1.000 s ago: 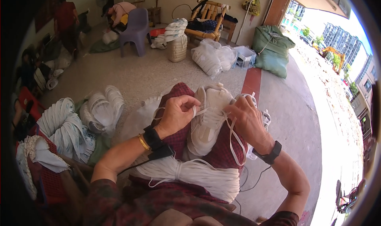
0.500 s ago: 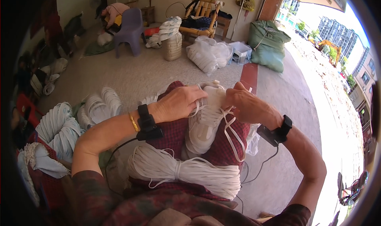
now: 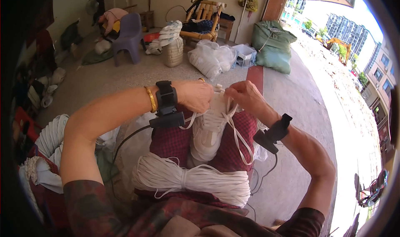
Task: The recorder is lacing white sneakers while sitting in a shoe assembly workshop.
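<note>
A white sneaker [image 3: 206,141] rests between my knees, toe toward me, its lacing partly threaded. My left hand [image 3: 195,96] is closed against the shoe's upper left edge, with the fingertips mostly hidden; a strand of lace hangs below it. On the other side, my right hand [image 3: 246,96] pinches the white shoelace [image 3: 240,140] near the tongue, and a long loop drops over my right thigh. Across my lap lies a thick bundle of white shoelaces [image 3: 191,180], tied round its middle.
Stacked white shoe pieces [image 3: 52,135] stand at my left. Ahead are a purple chair [image 3: 128,39], a plastic-wrapped bundle [image 3: 211,58], a bamboo chair [image 3: 204,20] and a green sack [image 3: 273,47]. Another person [image 3: 112,21] bends down at the back left. Cables hang from both wrist devices.
My left hand has turned, its back now covering more of the fingers, and its forearm is raised. The right hand has drawn in nearer the tongue. The whole view has shifted slightly.
</note>
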A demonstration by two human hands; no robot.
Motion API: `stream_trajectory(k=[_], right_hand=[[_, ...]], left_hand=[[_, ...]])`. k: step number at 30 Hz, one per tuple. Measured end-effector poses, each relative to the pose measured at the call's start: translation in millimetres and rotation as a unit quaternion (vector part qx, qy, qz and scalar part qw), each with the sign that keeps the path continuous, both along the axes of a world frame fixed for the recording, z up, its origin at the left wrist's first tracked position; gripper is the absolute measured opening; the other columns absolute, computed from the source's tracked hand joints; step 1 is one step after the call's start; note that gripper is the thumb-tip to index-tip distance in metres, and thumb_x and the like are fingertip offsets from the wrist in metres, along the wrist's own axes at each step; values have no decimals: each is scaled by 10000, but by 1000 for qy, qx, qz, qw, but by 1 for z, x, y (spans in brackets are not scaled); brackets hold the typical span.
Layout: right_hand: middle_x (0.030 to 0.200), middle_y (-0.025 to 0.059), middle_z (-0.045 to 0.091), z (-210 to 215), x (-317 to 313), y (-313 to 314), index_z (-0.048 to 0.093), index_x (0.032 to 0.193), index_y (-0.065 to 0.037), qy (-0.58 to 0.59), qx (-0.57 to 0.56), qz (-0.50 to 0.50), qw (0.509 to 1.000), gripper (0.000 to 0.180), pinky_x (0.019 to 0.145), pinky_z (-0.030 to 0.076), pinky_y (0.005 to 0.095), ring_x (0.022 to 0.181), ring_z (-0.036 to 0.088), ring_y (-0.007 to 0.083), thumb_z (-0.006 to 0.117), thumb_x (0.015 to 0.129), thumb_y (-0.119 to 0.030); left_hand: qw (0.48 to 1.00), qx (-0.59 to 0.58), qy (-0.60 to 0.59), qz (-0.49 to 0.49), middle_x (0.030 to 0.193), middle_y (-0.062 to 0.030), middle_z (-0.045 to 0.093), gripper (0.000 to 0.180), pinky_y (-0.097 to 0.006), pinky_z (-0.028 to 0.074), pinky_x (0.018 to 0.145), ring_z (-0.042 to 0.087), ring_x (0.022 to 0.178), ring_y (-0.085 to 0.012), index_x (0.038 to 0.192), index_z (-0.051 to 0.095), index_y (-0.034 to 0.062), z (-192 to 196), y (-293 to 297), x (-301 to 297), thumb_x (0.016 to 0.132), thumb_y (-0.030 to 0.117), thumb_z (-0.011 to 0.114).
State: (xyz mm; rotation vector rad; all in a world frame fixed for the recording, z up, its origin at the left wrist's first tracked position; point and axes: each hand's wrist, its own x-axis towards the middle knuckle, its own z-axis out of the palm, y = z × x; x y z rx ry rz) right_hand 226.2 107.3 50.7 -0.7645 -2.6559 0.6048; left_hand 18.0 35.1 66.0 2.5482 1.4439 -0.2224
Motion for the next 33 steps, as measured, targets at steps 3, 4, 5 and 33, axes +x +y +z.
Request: stream_trajectory(k=[3,4,5,33], right_hand=[[612,19,569,27,-9,23,733,918,39,278,-130,-102,946,327,563,432,303,572,506,132,617,912,-267],[644,-10,555,38,-9,31,736,948,24,339,-132,-75,928,351,559,409,282,590,479,104,605,943,-302],[675,-38,542,46,-12,36,739,978,9,400,-136,-43,905,375,555,386,261,608,452,75,593,974,-336],[654,49,656,-1,2,-40,675,982,30,254,-229,28,939,392,506,449,281,549,592,118,500,1056,-312]], left_hand=[[996,89,-1,31,909,-218,652,214,-451,511,795,649,842,-373,791,736,-2,-6,0,11,743,143,587],[998,48,-2,41,894,-222,658,200,-454,516,773,657,820,-372,778,733,-3,0,2,16,744,145,604],[998,6,-1,55,878,-227,664,188,-457,520,751,665,798,-371,766,730,-4,5,2,16,744,147,621],[695,-56,-711,97,831,-17,593,257,-192,325,480,422,589,-37,1032,597,19,42,6,25,1048,248,483]])
